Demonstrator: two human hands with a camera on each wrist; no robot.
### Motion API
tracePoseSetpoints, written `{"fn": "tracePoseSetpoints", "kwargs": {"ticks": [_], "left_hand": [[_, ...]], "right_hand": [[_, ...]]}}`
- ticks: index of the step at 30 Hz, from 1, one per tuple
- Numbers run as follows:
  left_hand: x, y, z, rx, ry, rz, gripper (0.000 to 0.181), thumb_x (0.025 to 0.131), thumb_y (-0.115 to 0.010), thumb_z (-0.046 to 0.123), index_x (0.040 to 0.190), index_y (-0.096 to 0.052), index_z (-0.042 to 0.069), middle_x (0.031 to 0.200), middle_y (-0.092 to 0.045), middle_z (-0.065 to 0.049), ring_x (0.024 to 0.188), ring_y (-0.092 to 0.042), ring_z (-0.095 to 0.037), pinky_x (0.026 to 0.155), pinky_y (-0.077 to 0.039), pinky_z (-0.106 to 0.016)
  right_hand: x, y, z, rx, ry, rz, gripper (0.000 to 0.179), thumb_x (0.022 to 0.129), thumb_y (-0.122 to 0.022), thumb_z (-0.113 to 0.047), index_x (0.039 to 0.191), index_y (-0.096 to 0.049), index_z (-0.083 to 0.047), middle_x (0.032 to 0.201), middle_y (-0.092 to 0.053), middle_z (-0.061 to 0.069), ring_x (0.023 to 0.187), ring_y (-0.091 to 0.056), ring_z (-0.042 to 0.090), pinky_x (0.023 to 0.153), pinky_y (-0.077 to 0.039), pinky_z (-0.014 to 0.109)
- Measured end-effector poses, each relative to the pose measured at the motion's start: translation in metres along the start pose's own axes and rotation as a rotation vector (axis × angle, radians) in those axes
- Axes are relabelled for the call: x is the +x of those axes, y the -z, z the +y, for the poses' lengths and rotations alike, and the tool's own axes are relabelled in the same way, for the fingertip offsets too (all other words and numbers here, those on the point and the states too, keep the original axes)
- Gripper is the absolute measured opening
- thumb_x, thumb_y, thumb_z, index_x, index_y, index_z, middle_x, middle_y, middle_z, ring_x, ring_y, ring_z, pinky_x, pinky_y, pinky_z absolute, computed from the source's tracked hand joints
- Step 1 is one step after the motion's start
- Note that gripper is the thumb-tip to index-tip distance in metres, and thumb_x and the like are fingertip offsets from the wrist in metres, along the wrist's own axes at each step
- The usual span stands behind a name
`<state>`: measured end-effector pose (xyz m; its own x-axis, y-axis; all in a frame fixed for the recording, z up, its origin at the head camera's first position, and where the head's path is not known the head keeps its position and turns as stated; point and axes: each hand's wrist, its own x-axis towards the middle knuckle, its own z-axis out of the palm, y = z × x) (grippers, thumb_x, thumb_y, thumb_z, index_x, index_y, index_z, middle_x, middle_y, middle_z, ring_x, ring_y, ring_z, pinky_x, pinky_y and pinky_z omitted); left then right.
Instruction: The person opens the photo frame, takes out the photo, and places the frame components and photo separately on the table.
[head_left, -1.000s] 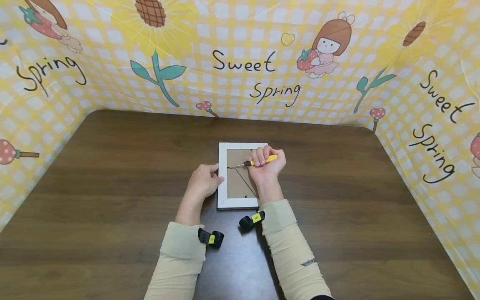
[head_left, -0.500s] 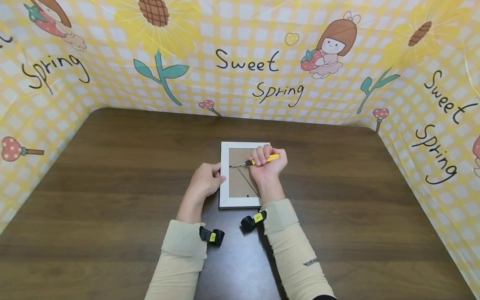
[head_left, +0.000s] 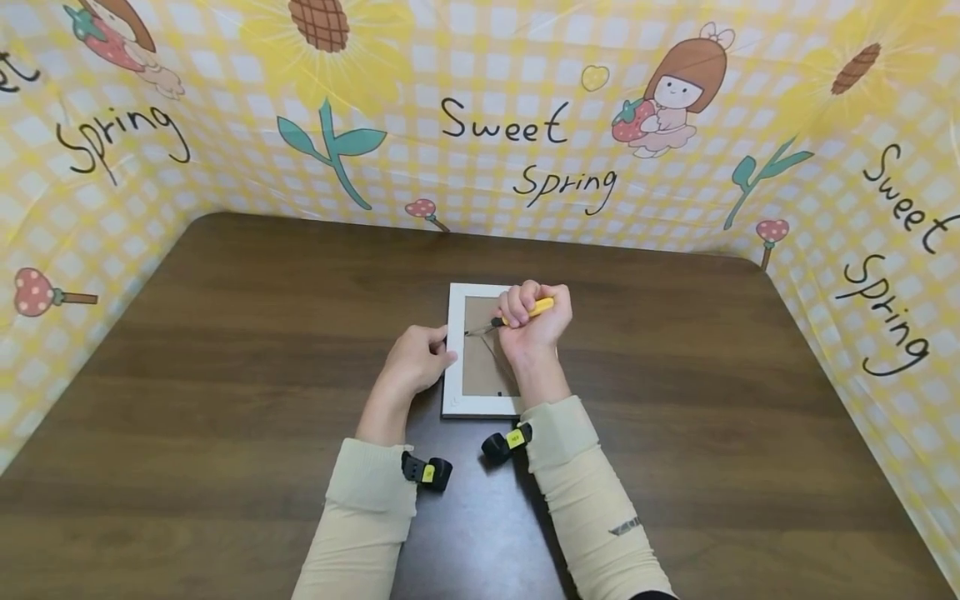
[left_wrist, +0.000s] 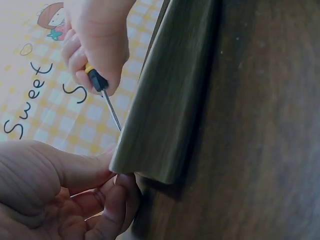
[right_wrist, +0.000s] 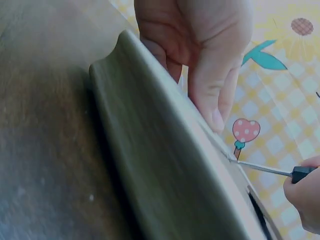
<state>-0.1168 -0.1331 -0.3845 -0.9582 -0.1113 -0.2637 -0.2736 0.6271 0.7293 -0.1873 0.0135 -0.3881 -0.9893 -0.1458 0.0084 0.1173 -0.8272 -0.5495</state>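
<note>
A white picture frame [head_left: 453, 379] lies back up on the table, with a brown backing board [head_left: 483, 371] inside its border. My left hand [head_left: 416, 360] pinches the frame's left edge, thumb on top and fingers below, as the left wrist view shows. In my right hand [head_left: 536, 321] I grip a screwdriver [head_left: 542, 307] with a yellow handle and black collar. Its metal shaft [right_wrist: 265, 169] slants down to the left, the tip at the inner left edge of the border, by a small dark tab. My right hand hides the frame's right side.
The brown wooden table [head_left: 225, 375] reaches out on both sides of the frame. Behind and beside it hangs a yellow checked cloth [head_left: 510, 50] with printed flowers. Each wrist wears a black camera, and a dark tab [head_left: 500, 393] sits near the frame's lower inner edge.
My right hand has lifted a little, so the screwdriver slants more steeply, its tip still at the left inner edge. My left hand keeps its hold. The head view has shifted slightly.
</note>
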Motion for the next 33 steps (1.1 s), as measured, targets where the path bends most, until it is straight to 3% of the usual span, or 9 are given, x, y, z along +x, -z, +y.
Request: {"fn": "tracePoseSetpoints", "kwargs": {"ticks": [6, 11, 22, 33], "left_hand": [[0.0, 0.0, -0.001, -0.018, 0.0, 0.006, 0.05, 0.094, -0.066, 0.012, 0.142, -0.052, 0.008, 0.077, -0.047, -0.003, 0.07, -0.042, -0.018, 0.062, -0.033, -0.028], [-0.001, 0.001, 0.0, -0.025, 0.001, 0.007, 0.049, 0.094, -0.066, 0.011, 0.141, -0.053, 0.008, 0.075, -0.046, -0.002, 0.068, -0.042, -0.017, 0.061, -0.033, -0.027], [0.001, -0.001, 0.002, -0.04, 0.057, -0.025, 0.05, 0.096, -0.065, 0.014, 0.143, -0.051, 0.009, 0.074, -0.045, -0.003, 0.065, -0.042, -0.017, 0.059, -0.033, -0.027], [0.001, 0.002, -0.003, -0.049, 0.026, -0.027, 0.051, 0.094, -0.066, 0.014, 0.143, -0.052, 0.007, 0.077, -0.049, -0.003, 0.067, -0.044, -0.016, 0.059, -0.034, -0.026]], "right_hand": [[-0.001, -0.01, 0.002, -0.051, 0.017, -0.023, 0.041, 0.088, -0.02, -0.021, 0.048, -0.024, -0.014, 0.041, -0.025, -0.004, 0.04, -0.019, 0.012, 0.049, -0.018, 0.028], [-0.001, -0.023, 0.006, -0.155, 0.028, -0.02, 0.039, 0.085, -0.024, -0.018, 0.046, -0.027, -0.018, 0.04, -0.026, -0.007, 0.039, -0.02, 0.008, 0.049, -0.018, 0.026], [-0.003, -0.045, 0.016, -0.338, 0.011, -0.038, 0.038, 0.084, -0.035, -0.015, 0.046, -0.034, -0.019, 0.044, -0.03, -0.009, 0.041, -0.025, 0.005, 0.045, -0.016, 0.02], [-0.007, -0.06, 0.029, -0.474, 0.049, -0.031, 0.038, 0.084, -0.043, -0.014, 0.047, -0.036, -0.016, 0.045, -0.032, -0.009, 0.039, -0.027, 0.005, 0.044, -0.019, 0.019]]}}
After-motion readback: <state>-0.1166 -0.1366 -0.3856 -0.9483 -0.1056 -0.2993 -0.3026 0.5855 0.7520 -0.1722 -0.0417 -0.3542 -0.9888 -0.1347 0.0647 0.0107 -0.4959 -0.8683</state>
